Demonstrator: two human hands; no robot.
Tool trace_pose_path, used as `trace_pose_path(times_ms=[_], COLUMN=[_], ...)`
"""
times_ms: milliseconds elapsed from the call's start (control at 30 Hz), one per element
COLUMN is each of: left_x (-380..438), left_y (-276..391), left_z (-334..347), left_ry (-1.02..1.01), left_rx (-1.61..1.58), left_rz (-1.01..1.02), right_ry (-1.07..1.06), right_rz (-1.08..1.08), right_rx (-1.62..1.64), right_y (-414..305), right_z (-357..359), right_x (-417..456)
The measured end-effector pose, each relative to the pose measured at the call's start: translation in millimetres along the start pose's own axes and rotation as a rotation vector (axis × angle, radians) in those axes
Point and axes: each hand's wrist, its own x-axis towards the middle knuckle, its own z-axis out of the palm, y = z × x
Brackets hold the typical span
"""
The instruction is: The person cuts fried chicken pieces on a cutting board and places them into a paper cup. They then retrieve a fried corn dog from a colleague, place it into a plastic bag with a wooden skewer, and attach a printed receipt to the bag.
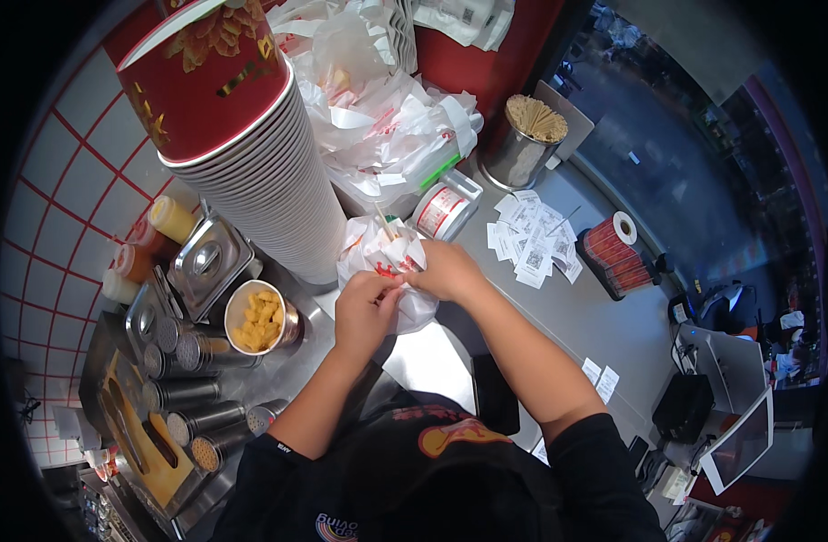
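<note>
A small white plastic bag with red print (418, 310) stands on the counter in front of me. Thin wooden skewers (386, 223) poke out at its top. My left hand (365, 308) pinches the near side of the bag, fingertips curled. From the other side, my right hand (446, 269) grips the bag's gathered film, its fingertips meeting those of the left. What lies inside the bag is mostly hidden by the film. To the left stands a paper cup of golden fried pieces (261, 320).
A tall stack of red paper buckets (211, 88) rises at left, near metal shakers (184, 393) and sauce bottles (172, 218). Behind are heaped plastic bags (394, 122), a lidded tub (448, 210) and a skewer canister (526, 152). Receipts (532, 234) and a label roll (610, 247) sit right.
</note>
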Motion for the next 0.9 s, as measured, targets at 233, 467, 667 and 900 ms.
trace_pose_path(times_ms=[233,467,667,900], left_x=[35.0,39.0,7.9,-20.1], left_y=[-27.3,-34.6,35.2,44.3], left_z=[3.7,4.3,-50.0,-42.9], left_ry=[-0.011,-0.167,-0.353,-0.331], left_rx=[0.239,-0.112,-1.498,-0.545], left_rz=[-0.149,-0.354,-0.659,-0.478], right_ry=[0.15,0.33,0.594,0.413], right_rz=[0.052,-0.068,-0.267,-0.013], right_rx=[0.497,0.527,0.425,-0.05], right_y=[37.6,38.1,53.4,56.3], right_z=[43.8,44.7,59.2,51.4], right_x=[-6.9,-41.0,-93.3,-122.0])
